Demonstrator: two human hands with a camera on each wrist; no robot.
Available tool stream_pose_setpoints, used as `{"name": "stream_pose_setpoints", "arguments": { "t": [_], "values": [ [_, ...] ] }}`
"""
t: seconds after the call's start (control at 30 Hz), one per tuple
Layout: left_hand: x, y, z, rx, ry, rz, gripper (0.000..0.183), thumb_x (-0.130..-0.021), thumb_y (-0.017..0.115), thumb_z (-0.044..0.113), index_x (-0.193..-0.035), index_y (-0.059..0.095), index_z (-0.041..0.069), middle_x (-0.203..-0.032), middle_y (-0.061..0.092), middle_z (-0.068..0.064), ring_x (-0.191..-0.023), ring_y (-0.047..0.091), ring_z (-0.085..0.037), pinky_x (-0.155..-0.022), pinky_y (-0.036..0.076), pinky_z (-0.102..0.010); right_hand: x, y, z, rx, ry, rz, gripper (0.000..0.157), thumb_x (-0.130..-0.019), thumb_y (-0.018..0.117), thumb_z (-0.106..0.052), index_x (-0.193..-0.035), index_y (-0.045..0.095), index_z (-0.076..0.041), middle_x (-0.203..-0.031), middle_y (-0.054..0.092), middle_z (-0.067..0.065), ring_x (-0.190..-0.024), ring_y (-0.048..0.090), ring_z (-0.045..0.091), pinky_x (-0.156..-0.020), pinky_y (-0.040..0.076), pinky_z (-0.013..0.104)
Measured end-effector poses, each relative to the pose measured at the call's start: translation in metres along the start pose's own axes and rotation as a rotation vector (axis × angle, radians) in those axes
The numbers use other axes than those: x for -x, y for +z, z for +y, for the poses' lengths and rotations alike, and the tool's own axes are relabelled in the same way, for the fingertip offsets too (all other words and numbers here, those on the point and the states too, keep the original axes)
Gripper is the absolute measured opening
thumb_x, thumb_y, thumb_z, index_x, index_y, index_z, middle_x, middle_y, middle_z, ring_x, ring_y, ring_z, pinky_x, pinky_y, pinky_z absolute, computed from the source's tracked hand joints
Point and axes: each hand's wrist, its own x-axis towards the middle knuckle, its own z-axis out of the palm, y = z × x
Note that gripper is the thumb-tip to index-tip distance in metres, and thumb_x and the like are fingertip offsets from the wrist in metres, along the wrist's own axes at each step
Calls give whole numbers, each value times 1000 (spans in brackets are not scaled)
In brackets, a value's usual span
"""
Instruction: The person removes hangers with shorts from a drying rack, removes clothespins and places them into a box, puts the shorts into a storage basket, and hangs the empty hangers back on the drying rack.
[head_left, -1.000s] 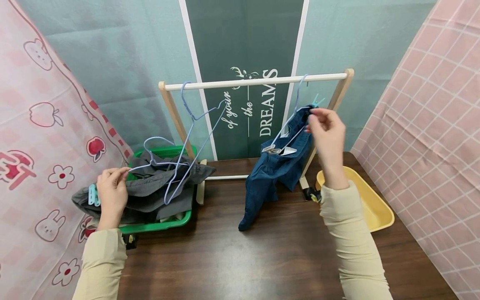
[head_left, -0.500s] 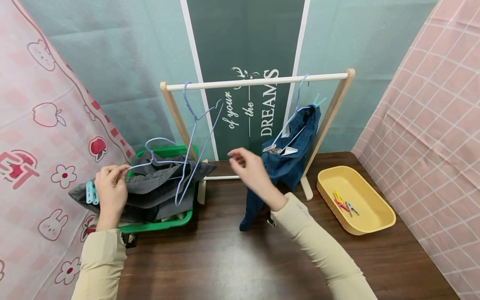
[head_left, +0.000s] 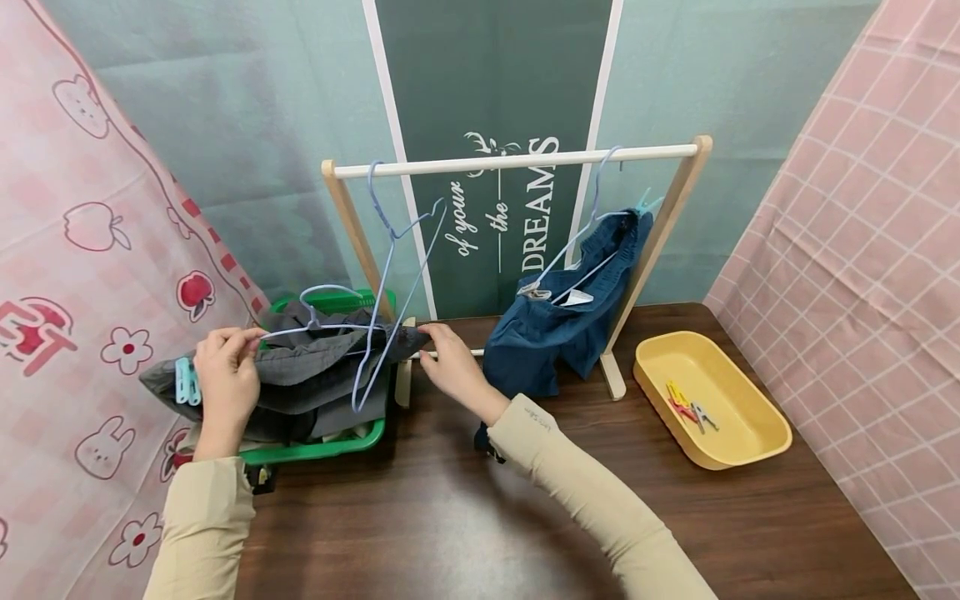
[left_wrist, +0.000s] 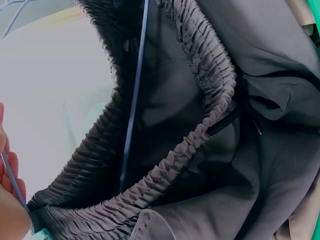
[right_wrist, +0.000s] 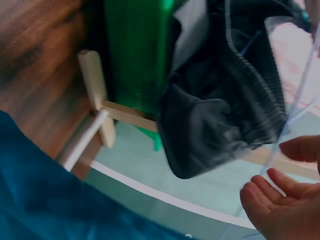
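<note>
My left hand point(head_left: 227, 379) pinches the left arm of a light-blue wire hanger point(head_left: 287, 332). On that hanger are dark grey trousers point(head_left: 300, 379), whose gathered elastic waistband point(left_wrist: 220, 75) gapes round the wire in the left wrist view. Light-blue clothes pegs point(head_left: 187, 383) clip the waistband's left end. At the right end of the trousers is my right hand point(head_left: 459, 364); in the right wrist view its thumb and fingers point(right_wrist: 257, 197) stand apart, with nothing gripped between them. Dark blue trousers point(head_left: 547, 337) hang on another hanger, pegged at the right.
A wooden rack with a white rail point(head_left: 487, 164) stands at the back. From its left side hangs a bare hanger point(head_left: 386, 275), in front of the grey trousers. Under them is a green basket point(head_left: 322, 452). Pegs point(head_left: 686, 408) lie in a yellow tub point(head_left: 750, 450) at right.
My right hand has left the blue trousers' right end and swept leftward and down to the grey trousers. The blue trousers have shifted slightly. My left hand keeps its hold on the hanger.
</note>
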Motion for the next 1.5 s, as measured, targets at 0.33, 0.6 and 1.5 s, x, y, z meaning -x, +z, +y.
{"name": "stream_pose_setpoints", "arguments": {
  "t": [0.33, 0.6, 1.5],
  "values": [
    [1, 2, -2, 0, 43, -92, 9, -84, 56, -14, -87, 64, -13, -87, 52, -26, -81, 38, -27, -82, 26, -52, -23, 26, 23, -63, -72, -116, 48, -96, 57, -18, -141, 44, -8, -147, 44, 15, -137, 42, 29, -111, 36, 43],
    [3, 1, -3, -9, 0, -138, 10, -87, 56, -11, -91, 65, -13, -90, 53, -29, -85, 41, -40, -84, 27, -53, -26, 39, 33, -102, -91, -158, 40, -98, 54, -25, -135, 51, -11, -124, 58, 15, -113, 57, 26, -96, 46, 41],
    [-14, -40, -8, -64, -336, 133, 50, -84, 31, -11, -118, 65, 1, -107, 63, 6, -109, 55, -16, -101, 36, -30, -31, 44, 43, -237, -15, -132, 34, -101, 46, -24, -127, 55, -4, -122, 60, 17, -115, 56, 29, -99, 44, 42]
  ]
}}
